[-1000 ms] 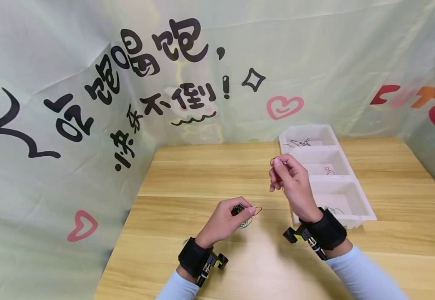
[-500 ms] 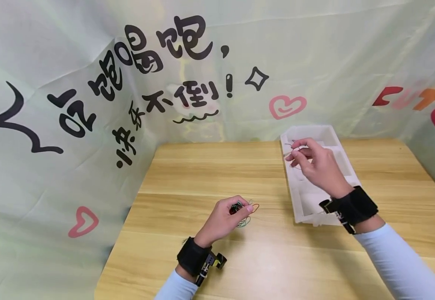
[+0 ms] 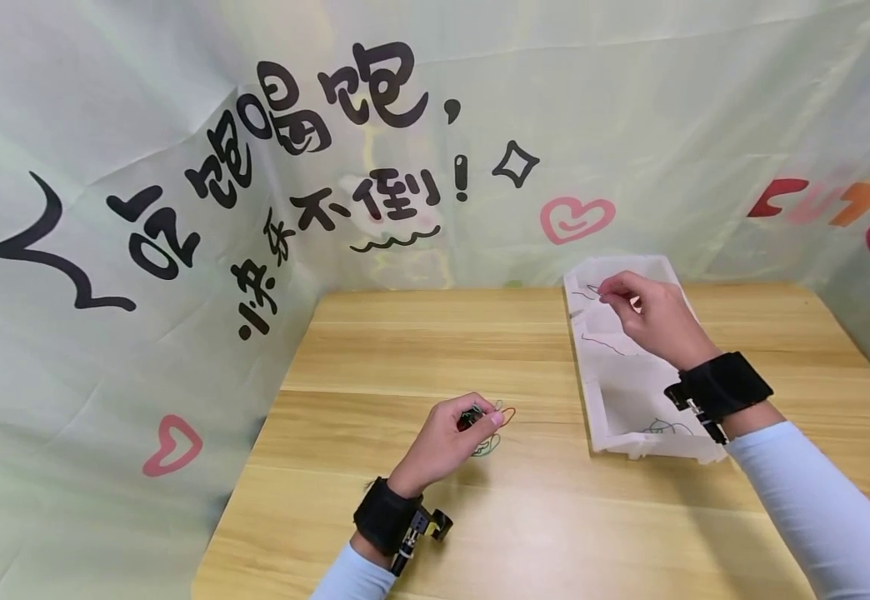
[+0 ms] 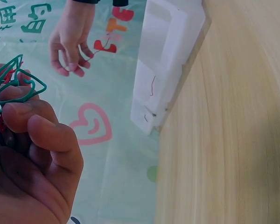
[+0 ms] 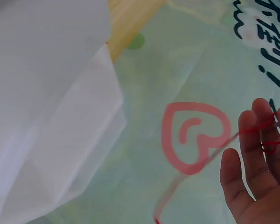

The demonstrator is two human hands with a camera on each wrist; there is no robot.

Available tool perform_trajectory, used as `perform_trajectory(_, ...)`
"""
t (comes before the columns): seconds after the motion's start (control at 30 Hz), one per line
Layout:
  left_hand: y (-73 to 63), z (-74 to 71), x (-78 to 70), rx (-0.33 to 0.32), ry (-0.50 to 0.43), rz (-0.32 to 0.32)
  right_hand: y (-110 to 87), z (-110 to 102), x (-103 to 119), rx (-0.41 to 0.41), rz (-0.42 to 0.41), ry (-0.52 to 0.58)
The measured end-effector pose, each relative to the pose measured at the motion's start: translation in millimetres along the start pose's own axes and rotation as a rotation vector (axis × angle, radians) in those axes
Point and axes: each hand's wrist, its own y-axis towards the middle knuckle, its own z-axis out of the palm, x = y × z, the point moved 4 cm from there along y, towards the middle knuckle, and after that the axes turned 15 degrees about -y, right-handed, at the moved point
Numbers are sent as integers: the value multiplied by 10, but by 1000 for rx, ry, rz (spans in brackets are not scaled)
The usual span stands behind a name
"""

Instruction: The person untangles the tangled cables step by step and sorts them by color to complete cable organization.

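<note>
My left hand (image 3: pixel 450 433) holds a tangled bundle of thin wires above the table, green, red and black strands together. Green loops (image 4: pixel 30 84) stick out past its curled fingers in the left wrist view. Over the white tray, my right hand (image 3: pixel 652 315) pinches a thin red wire (image 5: pixel 236 135) between thumb and fingers; one end trails away from the hand. Dark wire (image 3: pixel 583 294) shows in the tray's far compartment, beside the right fingertips. Another red strand (image 3: pixel 609 342) lies at the middle compartment, and green wire (image 3: pixel 660 427) lies in the near one.
The white three-compartment tray (image 3: pixel 595 417) stands at the right of the wooden table (image 3: pixel 405 350), its far end near the back curtain (image 3: pixel 480 250). The right forearm reaches across the tray's right side. Fabric also encloses the left and right sides.
My right hand has moved right and away from me, from the tray's left side to over its far part, carrying the red wire. The left hand stays nearly still with its bundle.
</note>
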Motion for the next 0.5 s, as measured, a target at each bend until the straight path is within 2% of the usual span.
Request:
perform_trajectory(0.13, 3, -4, -3, -4, -2, 1, -17, 68, -85, 63, 20, -4)
perform_trajectory(0.33, 18, 1, 18, -7, 3, -9, -124, 179, -199, 227, 41, -22)
perform_trajectory(0.5, 30, 8, 21, -8, -5, 2, -164, 203, -192, 273, 67, -13)
